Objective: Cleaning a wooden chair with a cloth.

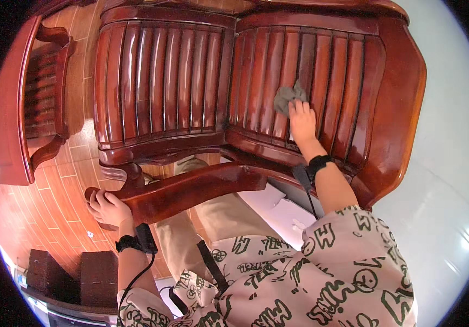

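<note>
My right hand (303, 122) presses a crumpled grey-green cloth (290, 98) against the slatted backrest (255, 81) of a glossy red-brown wooden bench. The cloth is bunched at my fingertips, and part of it lies under them. My left hand (109, 207) rests around the front end of the bench's wooden armrest (193, 192), with nothing else seen in it. The slatted seat (173, 77) adjoins the backrest on the left. Both wrists wear black bands with cabled devices.
At the far left stands a red-brown wooden table (7, 106) with a slatted lower shelf (40, 94). Dark boxes (99, 274) are at the lower left on the wood-look tiled floor (67, 196). A pale wall (443, 135) rises behind the backrest.
</note>
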